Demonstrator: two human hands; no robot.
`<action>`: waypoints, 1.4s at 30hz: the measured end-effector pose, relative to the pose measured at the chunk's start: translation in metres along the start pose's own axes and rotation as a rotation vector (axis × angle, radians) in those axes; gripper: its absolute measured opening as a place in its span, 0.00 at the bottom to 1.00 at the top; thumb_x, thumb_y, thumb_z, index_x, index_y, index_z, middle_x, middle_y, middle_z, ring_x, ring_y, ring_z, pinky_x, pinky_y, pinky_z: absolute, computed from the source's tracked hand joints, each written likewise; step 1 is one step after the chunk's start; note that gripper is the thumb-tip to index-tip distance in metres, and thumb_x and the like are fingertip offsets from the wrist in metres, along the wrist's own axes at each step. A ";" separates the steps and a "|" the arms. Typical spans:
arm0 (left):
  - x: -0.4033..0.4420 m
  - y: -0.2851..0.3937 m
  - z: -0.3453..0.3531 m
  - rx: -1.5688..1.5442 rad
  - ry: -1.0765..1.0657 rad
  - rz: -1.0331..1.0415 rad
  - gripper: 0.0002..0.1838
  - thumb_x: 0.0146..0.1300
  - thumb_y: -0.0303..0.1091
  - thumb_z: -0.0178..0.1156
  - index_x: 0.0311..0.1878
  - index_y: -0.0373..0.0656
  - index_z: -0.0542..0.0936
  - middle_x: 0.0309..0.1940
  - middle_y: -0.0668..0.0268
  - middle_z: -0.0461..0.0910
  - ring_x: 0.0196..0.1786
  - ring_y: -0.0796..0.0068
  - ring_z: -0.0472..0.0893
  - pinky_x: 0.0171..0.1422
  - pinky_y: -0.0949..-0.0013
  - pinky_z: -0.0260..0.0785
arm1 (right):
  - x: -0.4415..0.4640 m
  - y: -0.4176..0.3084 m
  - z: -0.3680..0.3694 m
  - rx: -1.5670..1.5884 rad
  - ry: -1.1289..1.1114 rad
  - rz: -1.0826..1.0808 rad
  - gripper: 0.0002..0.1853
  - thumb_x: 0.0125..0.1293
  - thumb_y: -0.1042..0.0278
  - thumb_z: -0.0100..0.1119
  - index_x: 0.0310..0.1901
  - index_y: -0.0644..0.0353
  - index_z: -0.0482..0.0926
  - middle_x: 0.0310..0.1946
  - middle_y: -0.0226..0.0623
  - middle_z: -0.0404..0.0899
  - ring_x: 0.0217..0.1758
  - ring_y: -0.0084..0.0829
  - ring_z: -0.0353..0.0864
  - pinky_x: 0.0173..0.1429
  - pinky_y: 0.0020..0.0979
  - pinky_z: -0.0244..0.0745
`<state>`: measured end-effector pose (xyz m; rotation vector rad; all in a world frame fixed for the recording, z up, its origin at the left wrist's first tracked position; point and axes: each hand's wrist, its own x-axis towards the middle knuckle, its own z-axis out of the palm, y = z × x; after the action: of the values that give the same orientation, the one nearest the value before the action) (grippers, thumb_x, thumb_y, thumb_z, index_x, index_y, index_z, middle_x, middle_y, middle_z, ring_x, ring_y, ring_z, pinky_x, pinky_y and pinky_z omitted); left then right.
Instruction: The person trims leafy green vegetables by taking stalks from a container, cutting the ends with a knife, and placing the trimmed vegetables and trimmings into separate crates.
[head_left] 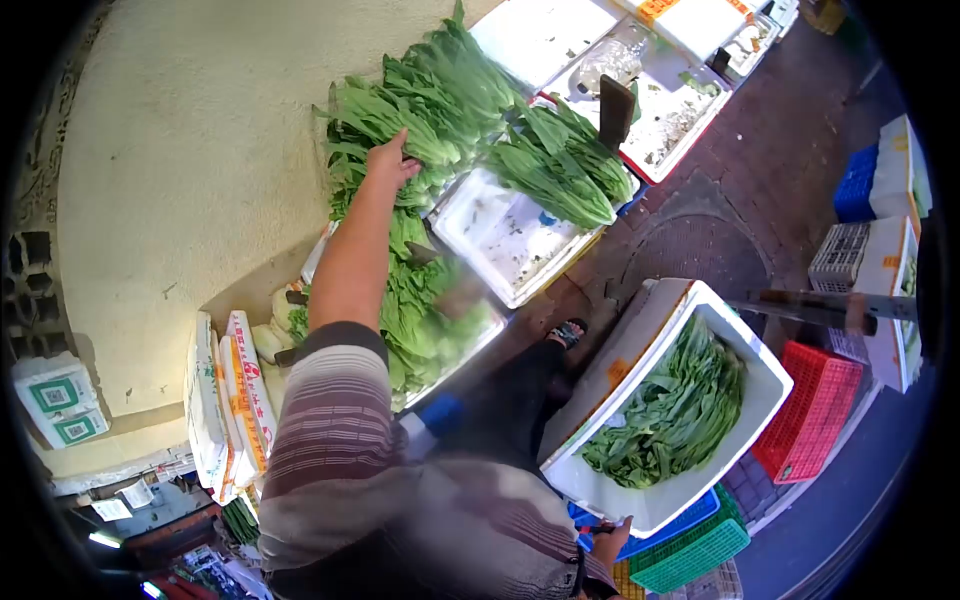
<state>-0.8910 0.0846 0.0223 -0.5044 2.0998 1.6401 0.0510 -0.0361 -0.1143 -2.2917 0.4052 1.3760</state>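
Note:
My left hand (392, 163) reaches out to a pile of long leafy greens (425, 105) against the wall. Its thumb and forefinger are apart and touch the stem ends; the other fingers are partly hidden. Low on the right, my right hand (610, 542) has its fingers closed at the lower rim of a deep white foam box (575, 425). That box is tilted, with dark green leafy vegetables (675, 405) inside it. Another bunch of greens (560, 165) lies across a shallow white foam tray (500, 235), right of my left hand.
More lettuce-like greens (405, 325) lie beside my left forearm. Foam lids (235, 400) lean by the pale wall (200, 150). A red crate (808, 410) and a green crate (690, 545) stand near the foam box. Further foam trays (660, 105) line the far side.

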 end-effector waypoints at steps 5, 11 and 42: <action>0.004 -0.018 0.005 0.697 0.163 0.289 0.43 0.63 0.48 0.70 0.74 0.37 0.63 0.67 0.44 0.70 0.63 0.48 0.77 0.61 0.49 0.75 | 0.044 0.024 -0.030 0.014 -0.032 -0.074 0.25 0.68 0.37 0.60 0.50 0.51 0.76 0.37 0.36 0.78 0.31 0.34 0.76 0.30 0.34 0.75; -0.073 -0.015 0.033 0.625 0.113 0.412 0.35 0.71 0.45 0.63 0.73 0.37 0.63 0.56 0.50 0.77 0.45 0.62 0.80 0.44 0.58 0.76 | -0.027 0.009 0.008 -0.313 0.133 -0.429 0.18 0.66 0.53 0.66 0.35 0.63 0.79 0.18 0.31 0.69 0.19 0.29 0.71 0.22 0.34 0.66; -0.370 -0.431 0.347 1.333 -0.753 0.420 0.25 0.62 0.38 0.60 0.56 0.26 0.76 0.58 0.43 0.80 0.62 0.44 0.79 0.66 0.55 0.71 | -0.100 0.057 0.004 0.204 -0.538 0.072 0.20 0.76 0.58 0.52 0.57 0.67 0.76 0.33 0.42 0.84 0.17 0.22 0.72 0.25 0.30 0.77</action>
<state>-0.3149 0.3288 -0.2037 0.8666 2.1383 0.1598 -0.0245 -0.0808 -0.0394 -1.6729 0.4268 1.8158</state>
